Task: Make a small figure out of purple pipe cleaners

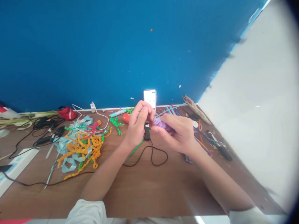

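Note:
A purple fuzzy coil, seemingly wound pipe cleaner (161, 123), sticks out from between the thumb and fingers of my right hand (178, 132), which is closed around it. Just to its left, my left hand (139, 123) is held up with its thumb pressed to curled fingers. Whatever those fingers may pinch is hidden from view. Both hands are above the table, their fingertips close together. Behind and below them lies a black glue gun (147, 132) with its cord, partly covered by my left hand.
Orange pipe cleaners (93, 149) lie tangled with light blue ribbon (70, 163) on the left. A white power strip (17, 168) sits at the left edge. A lit phone (149, 95) leans on the blue wall. At right are a black marker (220, 147) and coloured pipe cleaners (203, 145).

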A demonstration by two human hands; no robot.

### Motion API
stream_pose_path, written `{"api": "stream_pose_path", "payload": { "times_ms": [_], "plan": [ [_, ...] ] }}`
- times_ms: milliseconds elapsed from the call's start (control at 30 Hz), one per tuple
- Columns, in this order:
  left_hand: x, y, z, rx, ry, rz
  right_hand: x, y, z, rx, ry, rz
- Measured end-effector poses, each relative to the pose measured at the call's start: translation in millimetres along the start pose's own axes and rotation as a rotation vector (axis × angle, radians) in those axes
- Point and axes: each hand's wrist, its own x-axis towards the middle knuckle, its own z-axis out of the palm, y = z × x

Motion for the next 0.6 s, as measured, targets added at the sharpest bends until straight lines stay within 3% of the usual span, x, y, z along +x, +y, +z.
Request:
{"api": "stream_pose_path", "payload": {
  "times_ms": [200, 333, 433, 600],
  "plan": [
    [-1.6, -3.2, -0.6, 0.134, 0.004, -0.032, 0.1, -0.6, 2.7, 0.133, -0.022, 0.148],
    [-1.4, -5.4, -2.3, 0.157, -0.050, -0.126, 0.7, -2.0, 2.3, 0.093, 0.080, 0.254],
    [-0.8, -6.3, -3.0, 0.179, -0.067, -0.123, 1.1, -0.6, 1.0, 0.084, 0.122, 0.262],
    [-1.1, -7.6, -3.0, 0.220, -0.080, -0.073, -0.2, 3.8, -1.0, 0.056, 0.082, 0.254]
  ]
}}
